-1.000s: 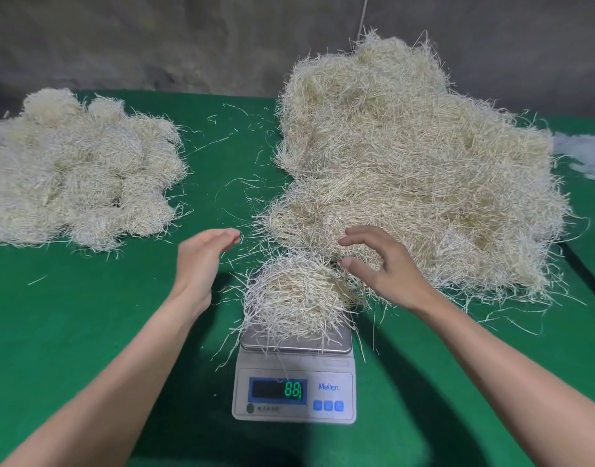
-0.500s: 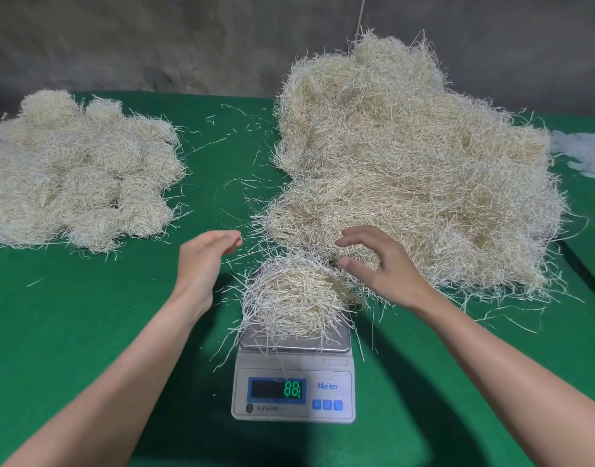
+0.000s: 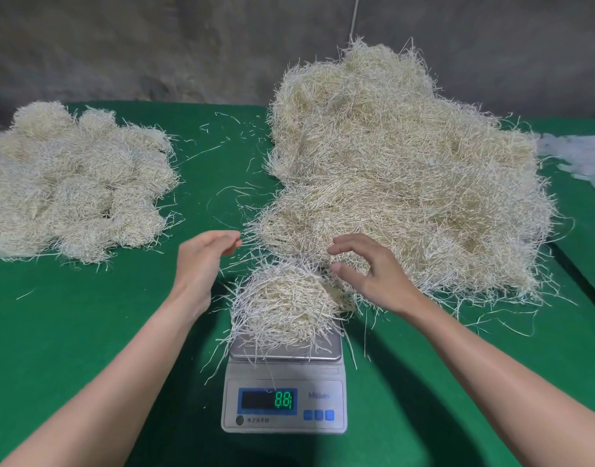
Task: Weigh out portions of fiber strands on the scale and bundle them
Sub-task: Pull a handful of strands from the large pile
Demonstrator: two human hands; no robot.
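A small white digital scale (image 3: 284,404) stands on the green table near the front, its green display lit. A rounded portion of pale fiber strands (image 3: 286,303) lies on its pan and hangs over the edges. My left hand (image 3: 201,261) hovers just left of the portion, fingers straight and together, holding nothing. My right hand (image 3: 370,274) hovers at the portion's right, over the near edge of the big loose fiber heap (image 3: 407,170), fingers loosely bent and spread, holding nothing.
A pile of rounded fiber bundles (image 3: 73,183) lies at the left of the green table (image 3: 53,332). Loose strands are scattered between the piles. Something white and filmy (image 3: 582,156) lies at the far right edge. A grey wall stands behind.
Both hands stay nearly where they were beside the portion. The scale's display is unchanged.
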